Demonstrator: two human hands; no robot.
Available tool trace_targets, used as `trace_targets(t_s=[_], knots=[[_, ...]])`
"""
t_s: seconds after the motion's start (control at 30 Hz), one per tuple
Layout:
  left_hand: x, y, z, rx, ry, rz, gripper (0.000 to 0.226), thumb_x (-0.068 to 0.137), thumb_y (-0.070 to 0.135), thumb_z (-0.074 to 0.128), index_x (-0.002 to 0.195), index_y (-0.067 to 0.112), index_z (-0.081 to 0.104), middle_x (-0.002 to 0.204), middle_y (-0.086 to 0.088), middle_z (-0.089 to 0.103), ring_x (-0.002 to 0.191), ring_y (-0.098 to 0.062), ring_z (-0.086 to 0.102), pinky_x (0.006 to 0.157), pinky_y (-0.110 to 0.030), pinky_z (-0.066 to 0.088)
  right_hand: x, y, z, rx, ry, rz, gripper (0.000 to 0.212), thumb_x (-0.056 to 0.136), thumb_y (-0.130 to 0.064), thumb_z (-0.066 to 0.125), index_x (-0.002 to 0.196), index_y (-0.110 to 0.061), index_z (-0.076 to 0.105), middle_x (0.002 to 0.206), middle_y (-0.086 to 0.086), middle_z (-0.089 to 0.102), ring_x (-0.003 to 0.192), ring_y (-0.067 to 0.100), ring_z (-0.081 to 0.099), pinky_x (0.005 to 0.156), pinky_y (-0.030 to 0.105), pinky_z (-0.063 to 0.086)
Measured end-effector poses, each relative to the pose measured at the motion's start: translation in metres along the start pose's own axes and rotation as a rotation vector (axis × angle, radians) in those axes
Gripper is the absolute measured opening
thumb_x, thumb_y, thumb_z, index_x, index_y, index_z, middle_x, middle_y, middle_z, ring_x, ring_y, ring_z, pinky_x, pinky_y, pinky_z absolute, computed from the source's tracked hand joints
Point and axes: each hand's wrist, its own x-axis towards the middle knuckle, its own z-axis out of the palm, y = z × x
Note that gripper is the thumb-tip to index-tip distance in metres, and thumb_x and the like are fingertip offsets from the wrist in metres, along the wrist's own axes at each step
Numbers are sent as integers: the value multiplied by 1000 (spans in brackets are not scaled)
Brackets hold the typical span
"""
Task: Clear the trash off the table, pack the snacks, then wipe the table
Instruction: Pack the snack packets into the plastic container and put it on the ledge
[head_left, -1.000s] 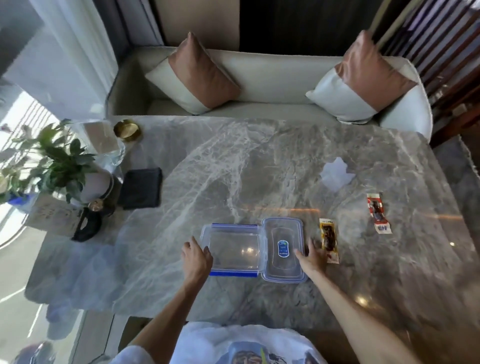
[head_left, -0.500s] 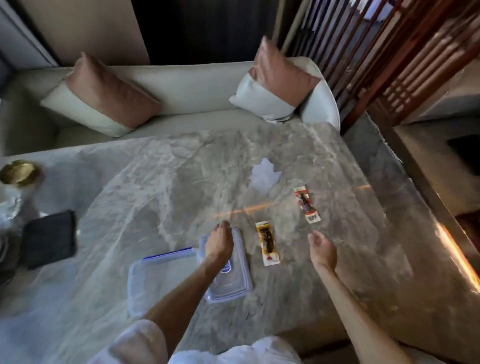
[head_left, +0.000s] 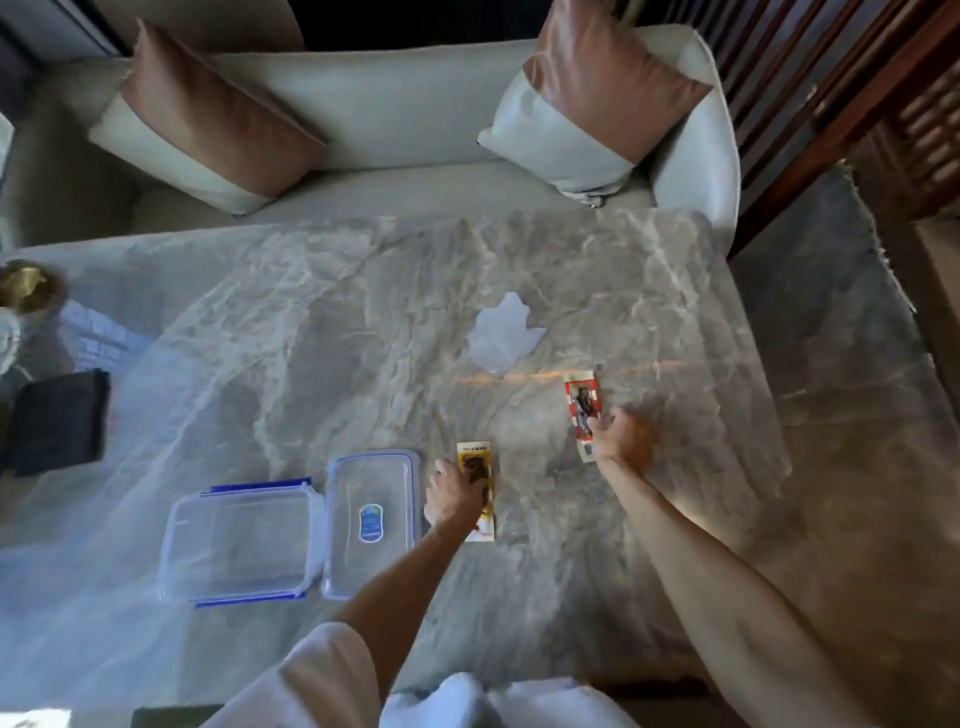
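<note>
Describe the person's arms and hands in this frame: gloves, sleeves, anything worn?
No gloves on the left hand or the right hand; no watch or ring that I can make out. A white short sleeve covers the left upper arm; both forearms are uncovered. No right sleeve in view.

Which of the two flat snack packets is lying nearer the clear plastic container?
The yellow-edged snack packet, gripped by the left hand, just right of the clear lid. The red-edged packet, at the right hand, lies farther right.
</note>
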Motion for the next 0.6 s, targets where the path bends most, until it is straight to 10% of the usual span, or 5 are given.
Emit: trace_targets(t_s=[0.47,0.6], knots=[[7,-2,24,8,-54,-48,50,82,23,61,127,7,45,132,-17,47,126,-34,45,107,-43,40,-19,29,19,277,-191,157,24,84,-6,62,103,2,73,96,18,73,86,19,65,70,29,47],[-1,-14,18,-393,-62,-4,21,88,7,51,107,3,44,101,-18,54,94,-31,56,76,-39,49,-52,32,19,594,-359,225,28,89,1,61,116,6,63,102,17,65,74,18,55,66,27,42]])
